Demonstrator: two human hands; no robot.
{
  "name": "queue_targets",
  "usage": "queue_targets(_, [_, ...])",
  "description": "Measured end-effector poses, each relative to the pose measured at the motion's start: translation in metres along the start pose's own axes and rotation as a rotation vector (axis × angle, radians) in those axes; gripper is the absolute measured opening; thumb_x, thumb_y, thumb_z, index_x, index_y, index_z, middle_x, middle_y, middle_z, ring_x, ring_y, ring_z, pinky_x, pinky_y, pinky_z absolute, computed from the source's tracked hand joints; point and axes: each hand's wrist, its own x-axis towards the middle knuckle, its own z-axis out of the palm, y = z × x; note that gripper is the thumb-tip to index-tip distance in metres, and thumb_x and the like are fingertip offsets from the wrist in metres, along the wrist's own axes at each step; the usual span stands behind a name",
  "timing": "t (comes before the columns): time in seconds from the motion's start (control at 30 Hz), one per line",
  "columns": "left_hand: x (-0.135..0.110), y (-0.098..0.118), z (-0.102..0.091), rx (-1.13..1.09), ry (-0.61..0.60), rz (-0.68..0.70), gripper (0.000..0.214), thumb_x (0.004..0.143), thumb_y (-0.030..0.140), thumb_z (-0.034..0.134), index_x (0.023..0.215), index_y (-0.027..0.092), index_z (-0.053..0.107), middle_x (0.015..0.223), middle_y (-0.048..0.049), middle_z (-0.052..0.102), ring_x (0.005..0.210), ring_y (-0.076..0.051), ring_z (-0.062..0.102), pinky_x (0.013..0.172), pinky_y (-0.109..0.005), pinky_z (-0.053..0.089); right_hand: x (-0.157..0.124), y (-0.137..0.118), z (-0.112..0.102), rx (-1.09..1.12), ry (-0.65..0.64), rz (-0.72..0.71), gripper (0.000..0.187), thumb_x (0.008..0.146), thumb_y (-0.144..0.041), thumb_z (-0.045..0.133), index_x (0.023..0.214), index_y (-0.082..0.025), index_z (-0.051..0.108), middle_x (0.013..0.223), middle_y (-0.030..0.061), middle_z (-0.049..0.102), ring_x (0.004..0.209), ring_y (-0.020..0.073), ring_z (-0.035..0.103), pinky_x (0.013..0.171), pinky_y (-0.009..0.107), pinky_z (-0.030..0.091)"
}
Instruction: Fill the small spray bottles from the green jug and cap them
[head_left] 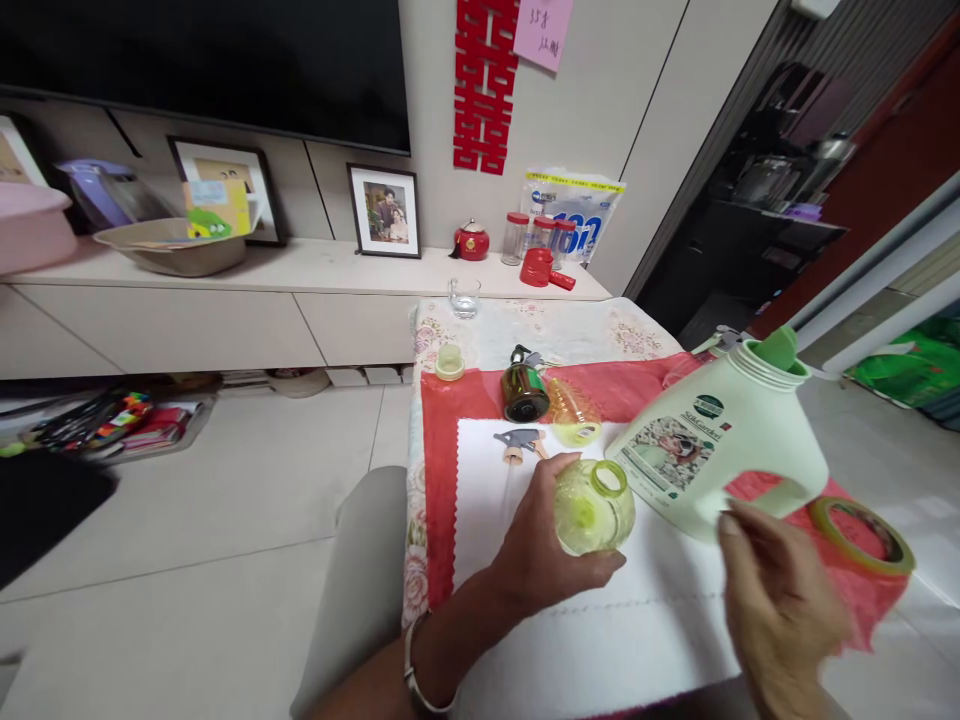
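My left hand (541, 545) is wrapped round a small yellow-green glass bottle (592, 505) with an open neck, held over the white cloth (517, 590). My right hand (780, 600) grips the handle of a large pale green plastic jug (720, 445). The jug is tilted, its open mouth and a green funnel (778, 350) pointing up and right, its base close beside the small bottle. A bracelet sits on my left wrist.
On the red cloth (439, 470) lie a brown bottle (524, 390), a clear yellow bottle (574, 412), a pump sprayer head (519, 442), a green cap (449, 362) and a tape roll (862, 535). A glass (464, 297) stands at the table's far edge. A sideboard holds frames and jars.
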Motion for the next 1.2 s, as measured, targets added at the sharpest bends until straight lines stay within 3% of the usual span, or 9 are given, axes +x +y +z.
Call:
queue_targets(0.1, [-0.002, 0.014, -0.013, 0.015, 0.064, 0.008, 0.088, 0.055, 0.018, 0.082, 0.131, 0.024, 0.039, 0.132, -0.0102, 0.054, 0.123, -0.031, 0.054, 0.106, -0.049, 0.046, 0.000, -0.024, 0.037, 0.046, -0.485, 0.037, 0.037, 0.094, -0.048, 0.049, 0.101, -0.017, 0.068, 0.100, 0.0076, 0.068, 0.083, 0.0182, 0.064, 0.075, 0.029, 0.051])
queue_targets(0.13, [-0.004, 0.017, -0.019, 0.024, 0.088, 0.002, 0.086, 0.056, 0.018, 0.082, 0.131, 0.025, 0.040, 0.133, -0.0102, 0.054, 0.125, -0.031, 0.054, 0.107, -0.049, 0.046, 0.003, -0.031, 0.052, 0.038, -0.579, 0.046, 0.038, 0.095, -0.047, 0.044, 0.101, -0.017, 0.068, 0.100, 0.0076, 0.069, 0.084, 0.0182, 0.064, 0.076, 0.029, 0.051])
queue_targets(0.27, [-0.015, 0.016, -0.049, 0.064, 0.189, -0.084, 0.080, 0.061, 0.024, 0.081, 0.130, 0.026, 0.041, 0.133, -0.0099, 0.056, 0.124, -0.031, 0.057, 0.102, -0.047, 0.050, 0.020, -0.050, 0.109, -0.070, -0.778, 0.055, 0.023, 0.094, -0.030, 0.050, 0.098, -0.018, 0.069, 0.097, 0.0057, 0.069, 0.086, 0.0172, 0.063, 0.083, 0.030, 0.049])
queue_targets(0.33, [-0.023, 0.012, -0.064, 0.072, 0.250, -0.150, 0.080, 0.063, 0.030, 0.080, 0.133, 0.026, 0.040, 0.131, -0.0103, 0.057, 0.119, -0.031, 0.059, 0.098, -0.047, 0.052, 0.025, -0.059, 0.128, -0.165, -0.860, 0.078, 0.021, 0.096, -0.032, 0.054, 0.096, -0.015, 0.067, 0.094, 0.0055, 0.067, 0.087, 0.0168, 0.062, 0.086, 0.034, 0.050])
queue_targets(0.5, [-0.036, 0.004, -0.086, 0.059, 0.394, -0.277, 0.080, 0.063, 0.038, 0.080, 0.132, 0.027, 0.040, 0.122, -0.0078, 0.061, 0.105, -0.028, 0.064, 0.088, -0.042, 0.055, 0.024, -0.078, 0.150, -0.363, -0.964, 0.127, 0.033, 0.097, -0.043, 0.059, 0.112, -0.014, 0.063, 0.111, 0.0073, 0.063, 0.100, 0.0188, 0.062, 0.090, 0.041, 0.053])
queue_targets(0.77, [-0.042, -0.001, -0.086, 0.063, 0.431, -0.319, 0.075, 0.062, 0.039, 0.079, 0.128, 0.030, 0.045, 0.108, -0.0023, 0.065, 0.090, -0.024, 0.067, 0.076, -0.036, 0.058, 0.023, -0.075, 0.136, -0.311, -0.989, 0.204, 0.030, 0.096, -0.039, 0.061, 0.111, -0.013, 0.063, 0.111, 0.0073, 0.063, 0.102, 0.0192, 0.062, 0.091, 0.041, 0.054])
queue_targets(0.93, [-0.042, -0.006, -0.082, 0.131, 0.386, -0.301, 0.072, 0.060, 0.034, 0.079, 0.126, 0.031, 0.048, 0.114, -0.0036, 0.065, 0.099, -0.026, 0.065, 0.081, -0.039, 0.057, 0.015, -0.052, 0.111, 0.024, -0.932, 0.330, 0.024, 0.090, -0.035, 0.069, 0.084, -0.013, 0.063, 0.078, -0.0003, 0.063, 0.073, 0.0121, 0.061, 0.072, 0.030, 0.054])
queue_targets(1.07, [-0.042, -0.006, -0.072, 0.136, 0.346, -0.289, 0.073, 0.062, 0.034, 0.078, 0.128, 0.028, 0.048, 0.119, -0.0066, 0.065, 0.107, -0.029, 0.065, 0.090, -0.045, 0.054, 0.006, -0.043, 0.086, 0.361, -0.782, 0.488, 0.039, 0.077, -0.050, 0.075, 0.072, -0.014, 0.061, 0.052, -0.0030, 0.054, 0.046, 0.0116, 0.052, 0.048, 0.025, 0.048])
queue_targets(1.2, [-0.038, -0.005, -0.061, 0.169, 0.244, -0.235, 0.074, 0.061, 0.027, 0.078, 0.128, 0.025, 0.048, 0.126, -0.0077, 0.062, 0.116, -0.030, 0.061, 0.097, -0.047, 0.052, 0.015, -0.046, 0.050, 0.619, -0.519, 0.580, 0.051, 0.063, -0.061, 0.081, 0.074, -0.014, 0.062, 0.055, -0.0002, 0.058, 0.048, 0.0135, 0.057, 0.047, 0.027, 0.052])
